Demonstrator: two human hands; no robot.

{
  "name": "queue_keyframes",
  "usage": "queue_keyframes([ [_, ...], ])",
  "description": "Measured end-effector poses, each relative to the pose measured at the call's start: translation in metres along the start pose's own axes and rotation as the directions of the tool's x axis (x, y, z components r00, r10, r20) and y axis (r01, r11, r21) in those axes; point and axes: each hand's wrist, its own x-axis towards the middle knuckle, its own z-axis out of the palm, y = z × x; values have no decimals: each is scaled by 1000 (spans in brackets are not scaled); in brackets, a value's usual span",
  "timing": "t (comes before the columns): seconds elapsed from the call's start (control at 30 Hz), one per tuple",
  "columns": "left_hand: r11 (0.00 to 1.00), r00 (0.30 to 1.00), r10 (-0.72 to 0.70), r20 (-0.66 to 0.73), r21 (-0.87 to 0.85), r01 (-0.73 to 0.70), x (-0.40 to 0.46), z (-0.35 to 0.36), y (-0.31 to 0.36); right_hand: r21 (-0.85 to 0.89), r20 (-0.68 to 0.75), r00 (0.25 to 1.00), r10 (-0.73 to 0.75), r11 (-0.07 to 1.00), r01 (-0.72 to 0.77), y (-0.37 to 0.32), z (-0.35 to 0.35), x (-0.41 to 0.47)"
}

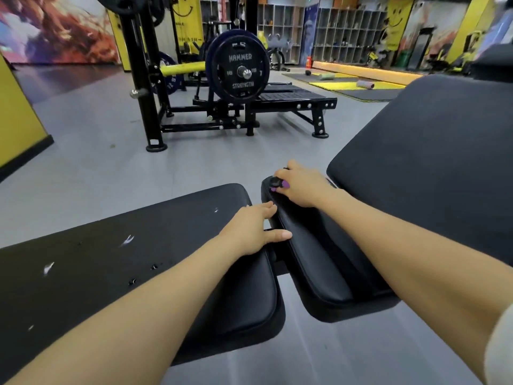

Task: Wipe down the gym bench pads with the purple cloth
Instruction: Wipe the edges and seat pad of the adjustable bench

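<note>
R hand [301, 184] grips cloth [280, 186] at mid pad [319, 245] 12 o'clock end; L hand [254, 232] flat, fingers straight, bracing at 9. Wipe w/ firm pressure toward 6.

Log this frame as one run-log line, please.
stage: wiping middle pad far end | right hand: grip on purple cloth | left hand: flat, bridging seat pad and middle pad | back pad: untouched

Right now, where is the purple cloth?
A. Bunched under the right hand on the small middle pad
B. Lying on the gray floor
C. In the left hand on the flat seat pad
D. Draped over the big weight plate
A: only a bit of the purple cloth peeks out from under the right hand, at the far end of the small middle pad.
</note>
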Motion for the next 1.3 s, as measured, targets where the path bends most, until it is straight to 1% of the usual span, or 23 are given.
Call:
queue_keyframes([
  [0.07,1000,995,0,-96,21,3,-12,-1,-1,25,16,999,-36,999,35,-12,-4,-21],
  [0.13,999,981,0,-193,53,10,-27,-1,-6,14,32,997,-76,997,76,-23,-7,-43],
  [0.2,991,975,35,-220,130,-6,-40,-5,-13,-3,44,994,-95,995,96,-34,-11,-70],
  [0.3,975,976,63,-209,220,-16,-57,-9,-14,-19,66,994,-87,996,89,-50,-19,-116],
  [0.4,972,976,103,-191,228,-58,-73,-2,-4,9,48,998,-45,999,45,-61,-28,-167],
  [0.47,972,985,97,-146,225,-62,-83,2,4,30,35,999,-18,999,16,-64,-33,-197],
  [0.53,965,994,87,-64,252,-68,-88,2,7,55,28,1000,14,998,-16,-64,-35,-219],
  [0.6,947,997,74,6,312,-72,-89,-1,9,34,18,999,37,999,-37,-61,-32,-220],
  [0.63,938,997,71,19,339,-73,-88,-1,8,21,8,998,55,998,-55,-59,-29,-213],
  [0.77,933,997,83,-3,351,-77,-84,2,4,21,-97,979,182,983,-180,-50,-17,-157],
  [0.83,941,999,53,11,335,-54,-85,1,4,24,-105,970,218,976,-216,-46,-13,-136],
  [0.93,934,999,48,23,352,-53,-86,-2,7,44,-119,976,180,983,-176,-50,-14,-154],
  [1.0,929,998,55,25,364,-60,-86,-1,7,47,-124,984,127,991,-122,-52,-16,-190],
  [1.1,921,998,46,43,385,-59,-84,-1,7,100,-86,993,82,992,-73,-53,-18,-238],
  [1.17,918,998,48,37,391,-59,-84,0,8,81,-118,987,109,992,-99,-49,-16,-233],
  [1.3,912,998,56,34,404,-65,-87,0,11,14,-251,942,222,974,-226,-45,-8,-184],
])
